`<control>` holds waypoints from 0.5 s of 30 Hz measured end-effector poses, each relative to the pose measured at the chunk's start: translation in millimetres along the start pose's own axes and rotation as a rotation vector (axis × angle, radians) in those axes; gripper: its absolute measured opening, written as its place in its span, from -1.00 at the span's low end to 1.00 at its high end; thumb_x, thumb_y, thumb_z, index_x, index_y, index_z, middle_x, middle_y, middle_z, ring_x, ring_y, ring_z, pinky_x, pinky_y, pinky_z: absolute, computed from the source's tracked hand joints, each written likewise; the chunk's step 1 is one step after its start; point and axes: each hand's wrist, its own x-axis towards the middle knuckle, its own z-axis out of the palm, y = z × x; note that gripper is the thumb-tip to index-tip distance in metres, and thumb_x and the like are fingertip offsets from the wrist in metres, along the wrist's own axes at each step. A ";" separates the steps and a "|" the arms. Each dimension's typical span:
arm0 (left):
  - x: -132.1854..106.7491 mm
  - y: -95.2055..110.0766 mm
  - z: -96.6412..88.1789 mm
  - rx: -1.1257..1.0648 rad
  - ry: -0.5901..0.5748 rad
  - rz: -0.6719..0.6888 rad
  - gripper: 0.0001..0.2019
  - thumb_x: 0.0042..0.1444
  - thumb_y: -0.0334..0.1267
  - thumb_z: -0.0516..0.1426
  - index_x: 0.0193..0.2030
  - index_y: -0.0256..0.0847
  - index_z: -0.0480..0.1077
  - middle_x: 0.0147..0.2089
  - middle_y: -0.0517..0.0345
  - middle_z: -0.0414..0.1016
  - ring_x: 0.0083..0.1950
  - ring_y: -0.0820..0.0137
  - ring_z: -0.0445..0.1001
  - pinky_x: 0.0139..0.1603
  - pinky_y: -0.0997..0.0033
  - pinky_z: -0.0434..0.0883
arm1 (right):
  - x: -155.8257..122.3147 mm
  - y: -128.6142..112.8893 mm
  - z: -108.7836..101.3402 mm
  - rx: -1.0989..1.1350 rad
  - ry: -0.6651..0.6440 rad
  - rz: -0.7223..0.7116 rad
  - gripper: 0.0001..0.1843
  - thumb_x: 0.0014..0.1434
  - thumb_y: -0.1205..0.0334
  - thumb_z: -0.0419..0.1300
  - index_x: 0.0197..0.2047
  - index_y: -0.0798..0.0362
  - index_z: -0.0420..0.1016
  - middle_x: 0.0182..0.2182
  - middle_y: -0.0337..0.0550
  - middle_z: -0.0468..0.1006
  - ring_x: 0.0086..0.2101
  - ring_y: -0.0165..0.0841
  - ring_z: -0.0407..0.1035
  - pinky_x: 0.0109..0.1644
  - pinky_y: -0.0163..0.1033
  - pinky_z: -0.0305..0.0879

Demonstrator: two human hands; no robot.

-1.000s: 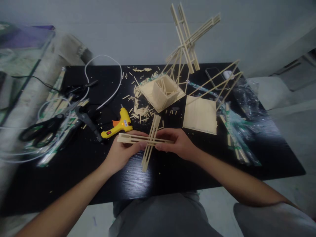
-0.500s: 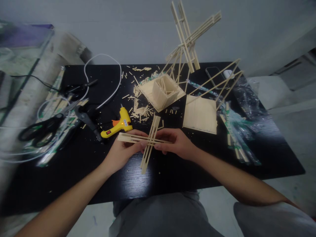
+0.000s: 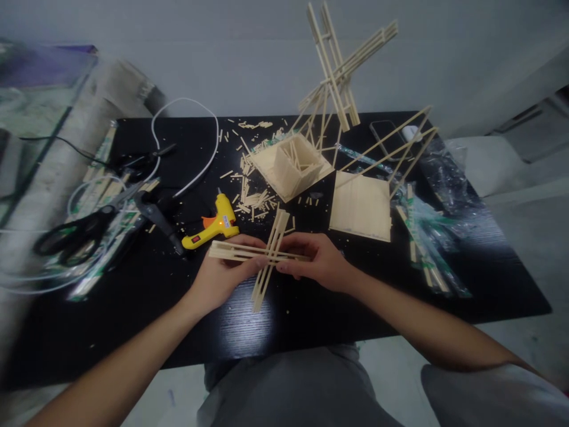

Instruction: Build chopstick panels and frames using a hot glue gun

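Note:
Above the front middle of the black table (image 3: 338,314), both hands hold a cross made of thin wooden sticks (image 3: 276,228). My left hand (image 3: 220,276) is closed around its left arm, the thumb pressed near the crossing. My right hand (image 3: 320,261) pinches the right arm close to the centre, and its fingers partly cover that arm. A yellow glue gun (image 3: 219,222) lies just beyond my left hand, its small light glowing orange. Behind the cross, a wooden stick model with a box on its base (image 3: 296,169) carries a larger stick cross (image 3: 340,77).
Cut stick pieces (image 3: 253,198) are scattered beside the model. On the right are a square wooden board (image 3: 360,204) with a stick frame, bagged sticks (image 3: 427,249) and a phone (image 3: 386,139). Black scissors (image 3: 75,237) and a white cable (image 3: 217,139) lie on the left.
The stick cross has shifted and tilted very slightly to the left in my hands. Both hands keep their hold, and the things on the table stay put.

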 end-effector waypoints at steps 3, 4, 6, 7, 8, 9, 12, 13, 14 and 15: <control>0.4 0.2 0.0 0.007 0.004 0.004 -0.66 0.07 0.01 0.41 -0.20 -0.23 0.61 -0.31 0.07 0.67 -0.35 0.35 0.59 -0.33 0.42 0.55 | 0.2 -0.5 0.0 -0.003 0.003 0.004 -0.61 -0.01 0.14 0.59 -0.11 0.02 0.68 -0.28 -0.21 0.68 -0.43 -0.49 0.47 -0.47 -0.41 0.41; 0.4 0.3 0.0 0.006 0.007 0.004 -0.67 0.07 0.01 0.41 -0.20 -0.23 0.61 -0.32 0.08 0.67 -0.36 0.35 0.58 -0.34 0.42 0.55 | 0.2 -0.7 0.1 -0.005 0.004 0.005 -0.61 -0.01 0.14 0.59 -0.11 0.02 0.68 -0.28 -0.21 0.68 -0.43 -0.48 0.47 -0.47 -0.41 0.41; 0.3 0.7 0.2 0.001 0.013 0.000 -0.67 0.07 0.00 0.41 -0.20 -0.23 0.62 -0.33 0.08 0.66 -0.36 0.36 0.57 -0.34 0.43 0.54 | 0.4 -1.1 0.3 -0.010 0.007 0.007 -0.62 0.00 0.15 0.58 -0.12 0.02 0.68 -0.28 -0.22 0.68 -0.43 -0.49 0.47 -0.47 -0.41 0.41; 0.2 0.9 0.4 -0.003 0.017 -0.004 -0.66 0.07 0.00 0.41 -0.20 -0.24 0.62 -0.33 0.08 0.66 -0.36 0.36 0.57 -0.34 0.43 0.54 | 0.6 -1.2 0.4 -0.010 0.008 0.007 -0.62 0.00 0.15 0.59 -0.12 0.03 0.68 -0.29 -0.22 0.68 -0.44 -0.49 0.46 -0.47 -0.41 0.41; 0.2 1.0 0.7 -0.009 0.020 -0.008 -0.66 0.06 0.00 0.42 -0.20 -0.24 0.62 -0.32 0.08 0.67 -0.35 0.36 0.58 -0.33 0.42 0.54 | 0.8 -1.4 0.4 -0.007 0.011 0.007 -0.61 -0.01 0.16 0.59 -0.12 0.04 0.67 -0.29 -0.21 0.68 -0.43 -0.49 0.47 -0.47 -0.42 0.41; 0.1 0.9 1.0 -0.019 0.022 -0.011 -0.65 0.06 -0.01 0.42 -0.19 -0.25 0.62 -0.30 0.07 0.68 -0.33 0.35 0.59 -0.30 0.42 0.56 | 1.1 -1.4 0.4 -0.002 0.014 0.005 -0.60 -0.03 0.17 0.60 -0.12 0.04 0.67 -0.29 -0.21 0.68 -0.43 -0.49 0.47 -0.46 -0.42 0.41; -0.5 -0.7 2.7 -0.080 0.008 -0.004 -0.65 0.06 -0.04 0.43 -0.14 -0.24 0.60 -0.21 0.05 0.70 -0.21 0.31 0.66 -0.16 0.37 0.61 | 1.3 -1.5 0.4 0.023 0.024 -0.013 -0.59 -0.03 0.19 0.60 -0.13 0.04 0.64 -0.27 -0.20 0.68 -0.41 -0.48 0.48 -0.46 -0.42 0.43; -0.8 -1.7 3.4 -0.103 -0.001 0.000 -0.64 0.06 -0.05 0.44 -0.12 -0.24 0.59 -0.18 0.05 0.70 -0.18 0.29 0.67 -0.12 0.35 0.62 | 1.1 -1.4 0.5 0.030 0.027 -0.023 -0.60 -0.02 0.18 0.59 -0.13 0.03 0.63 -0.26 -0.20 0.68 -0.41 -0.48 0.48 -0.46 -0.41 0.43; -1.2 -2.9 4.1 -0.121 -0.014 0.000 -0.63 0.06 -0.06 0.44 -0.10 -0.24 0.57 -0.16 0.04 0.70 -0.16 0.27 0.68 -0.10 0.32 0.64 | 0.9 -1.2 0.7 0.033 0.028 -0.034 -0.61 0.00 0.17 0.58 -0.13 0.03 0.62 -0.25 -0.20 0.68 -0.41 -0.48 0.48 -0.46 -0.40 0.43; -1.5 -4.2 4.8 -0.135 -0.026 -0.001 -0.62 0.06 -0.07 0.44 -0.08 -0.24 0.56 -0.15 0.04 0.71 -0.14 0.26 0.69 -0.09 0.29 0.65 | 0.5 -0.9 0.9 0.029 0.030 -0.046 -0.62 0.01 0.16 0.58 -0.13 0.02 0.62 -0.25 -0.20 0.67 -0.41 -0.47 0.47 -0.46 -0.40 0.44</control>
